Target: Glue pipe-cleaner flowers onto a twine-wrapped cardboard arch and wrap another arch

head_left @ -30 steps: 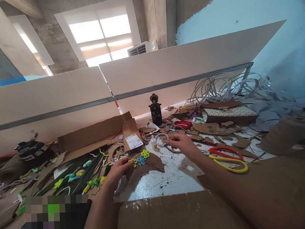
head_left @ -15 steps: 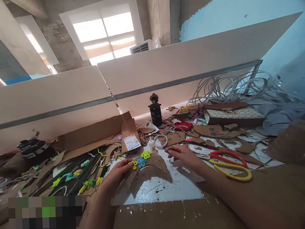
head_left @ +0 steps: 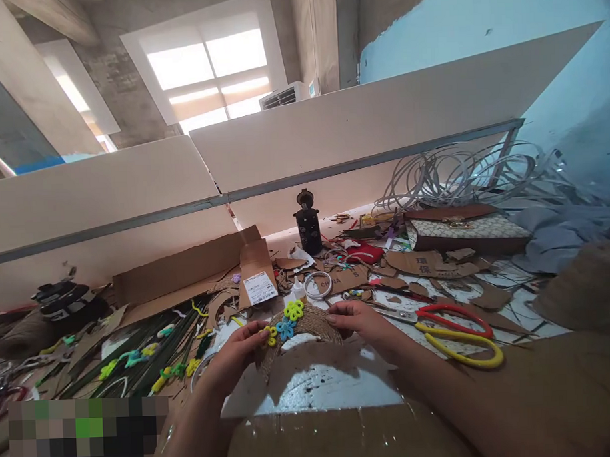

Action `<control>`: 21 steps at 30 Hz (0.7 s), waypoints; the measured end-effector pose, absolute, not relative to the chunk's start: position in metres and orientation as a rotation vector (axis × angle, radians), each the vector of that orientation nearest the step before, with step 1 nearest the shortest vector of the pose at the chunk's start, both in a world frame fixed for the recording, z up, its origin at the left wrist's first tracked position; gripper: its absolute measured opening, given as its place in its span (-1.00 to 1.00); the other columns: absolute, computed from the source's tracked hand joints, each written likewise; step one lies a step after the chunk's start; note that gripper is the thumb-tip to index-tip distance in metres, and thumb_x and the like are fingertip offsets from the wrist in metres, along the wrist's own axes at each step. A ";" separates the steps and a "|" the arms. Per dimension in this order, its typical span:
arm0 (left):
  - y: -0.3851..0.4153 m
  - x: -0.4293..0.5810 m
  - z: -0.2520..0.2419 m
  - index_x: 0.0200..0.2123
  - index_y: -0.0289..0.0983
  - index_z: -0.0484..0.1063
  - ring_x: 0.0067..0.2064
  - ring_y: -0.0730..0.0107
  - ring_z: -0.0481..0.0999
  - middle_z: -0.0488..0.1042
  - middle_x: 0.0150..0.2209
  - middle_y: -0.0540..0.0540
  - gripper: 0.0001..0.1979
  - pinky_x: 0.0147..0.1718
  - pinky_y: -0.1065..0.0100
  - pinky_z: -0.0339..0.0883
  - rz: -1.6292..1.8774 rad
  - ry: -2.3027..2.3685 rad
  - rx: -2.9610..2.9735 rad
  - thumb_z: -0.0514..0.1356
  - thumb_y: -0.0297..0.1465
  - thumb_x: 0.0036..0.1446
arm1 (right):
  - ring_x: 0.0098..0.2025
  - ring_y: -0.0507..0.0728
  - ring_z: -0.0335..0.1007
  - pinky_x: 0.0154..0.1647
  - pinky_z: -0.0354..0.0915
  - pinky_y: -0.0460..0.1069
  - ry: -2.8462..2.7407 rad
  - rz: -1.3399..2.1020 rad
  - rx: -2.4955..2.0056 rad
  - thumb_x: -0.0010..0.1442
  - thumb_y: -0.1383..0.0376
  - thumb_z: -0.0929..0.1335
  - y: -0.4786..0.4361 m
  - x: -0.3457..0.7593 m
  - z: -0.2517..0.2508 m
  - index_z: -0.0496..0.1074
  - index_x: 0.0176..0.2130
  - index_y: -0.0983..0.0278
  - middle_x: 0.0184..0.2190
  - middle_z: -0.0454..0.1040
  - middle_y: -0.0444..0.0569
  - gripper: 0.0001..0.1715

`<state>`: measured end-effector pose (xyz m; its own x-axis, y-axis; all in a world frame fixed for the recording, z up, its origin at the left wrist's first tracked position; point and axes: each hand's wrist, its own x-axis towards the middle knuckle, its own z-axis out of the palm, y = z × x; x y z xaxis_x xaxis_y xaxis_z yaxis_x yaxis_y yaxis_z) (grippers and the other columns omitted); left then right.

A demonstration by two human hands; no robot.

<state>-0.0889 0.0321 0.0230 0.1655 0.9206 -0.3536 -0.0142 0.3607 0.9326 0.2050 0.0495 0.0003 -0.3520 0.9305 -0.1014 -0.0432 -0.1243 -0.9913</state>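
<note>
Between my hands is a crescent wrapped in brown twine (head_left: 316, 323), with yellow and blue pipe-cleaner flowers (head_left: 286, 328) along its left half. My left hand (head_left: 243, 347) pinches the crescent's left end beside a yellow flower. At the right end, my right hand (head_left: 352, 318) grips the upper edge between thumb and fingers. Just behind the crescent stand a small white glue bottle (head_left: 296, 289) and a white ring (head_left: 318, 285). Scissors with red and yellow handles (head_left: 456, 330) lie right of my right hand.
A black bottle (head_left: 309, 228) with its lid up stands at the back. An opened cardboard box (head_left: 186, 272) and green stems with pipe-cleaner flowers (head_left: 139, 354) lie left. Cardboard scraps, a patterned handbag (head_left: 465, 228) and coiled white strips (head_left: 443, 177) lie right.
My right hand has moved left and down and taken hold of the crescent's right end. My left hand keeps its pinch on the left end.
</note>
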 end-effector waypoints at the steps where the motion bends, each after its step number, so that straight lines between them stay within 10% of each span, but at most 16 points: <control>1: 0.032 -0.088 0.024 -0.16 -0.26 0.48 -0.47 0.53 0.37 0.49 -0.41 0.05 -0.38 -0.50 0.47 0.11 0.844 1.216 0.985 0.54 -0.11 -0.27 | -0.45 0.07 0.30 -0.37 0.21 -0.01 -1.351 1.589 -1.050 -0.05 -0.08 0.54 0.049 0.205 0.000 0.54 -0.32 0.27 -0.49 0.43 -0.11 -0.49; 21: 0.037 -0.104 0.022 -0.22 -0.26 0.51 -0.40 0.46 0.38 0.49 -0.39 0.02 -0.49 -0.42 0.45 0.14 0.893 1.330 1.095 0.47 -0.08 -0.17 | -0.46 0.09 0.32 -0.43 0.23 -0.01 -1.366 1.471 -1.127 0.09 -0.21 0.39 0.053 0.208 -0.009 0.54 -0.33 0.25 -0.45 0.52 -0.01 -0.42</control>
<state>-0.1040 0.0366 0.0221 0.0725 0.9556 -0.2856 0.0971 0.2783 0.9556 0.2080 0.0527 -0.0090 -0.2682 0.9601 -0.0796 0.0089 -0.0802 -0.9967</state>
